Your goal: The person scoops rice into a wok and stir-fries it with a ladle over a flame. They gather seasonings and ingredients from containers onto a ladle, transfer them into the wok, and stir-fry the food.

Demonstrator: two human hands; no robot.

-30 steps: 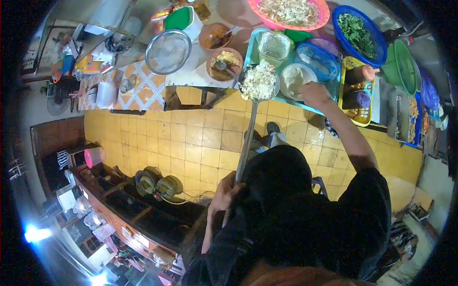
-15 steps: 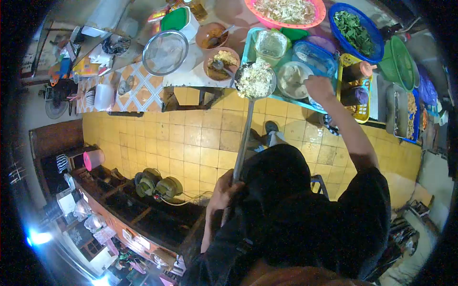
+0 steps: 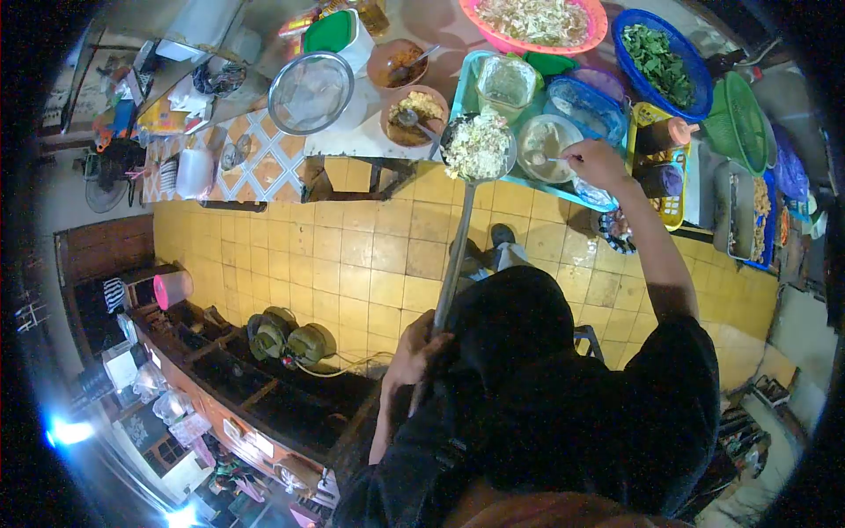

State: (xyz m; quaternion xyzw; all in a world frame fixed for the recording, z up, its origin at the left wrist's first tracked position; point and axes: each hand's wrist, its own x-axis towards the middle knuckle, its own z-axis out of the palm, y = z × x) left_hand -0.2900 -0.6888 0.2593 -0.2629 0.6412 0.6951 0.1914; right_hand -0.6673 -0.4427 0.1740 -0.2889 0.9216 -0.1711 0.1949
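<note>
My left hand (image 3: 414, 350) is wrapped round the handle of a long-handled ladle (image 3: 459, 251). Its round head is out over the counter's edge, heaped with pale shredded food (image 3: 477, 148) flecked with green. Over at the right, my right hand (image 3: 600, 165) pinches a small spoon (image 3: 556, 159), whose bowl end reaches into a clear round tub (image 3: 534, 134) with whitish contents. The tub stands in a light blue tray (image 3: 465, 79), beside a blue plastic container (image 3: 583, 107) and a square tub (image 3: 507, 82).
Behind the tray are a pink basin (image 3: 600, 37) of shredded food and a blue basket (image 3: 623, 65) of leaves. Two bowls, one brown (image 3: 380, 70), stand left of it. Sauce bottles (image 3: 660, 135) fill a yellow basket (image 3: 641, 114). Gas cylinders (image 3: 310, 345) stand on the tiled floor (image 3: 352, 246).
My right hand has shifted slightly, and the spoon's handle now shows above the tub. The view has moved a little; my left hand keeps its hold on the ladle.
</note>
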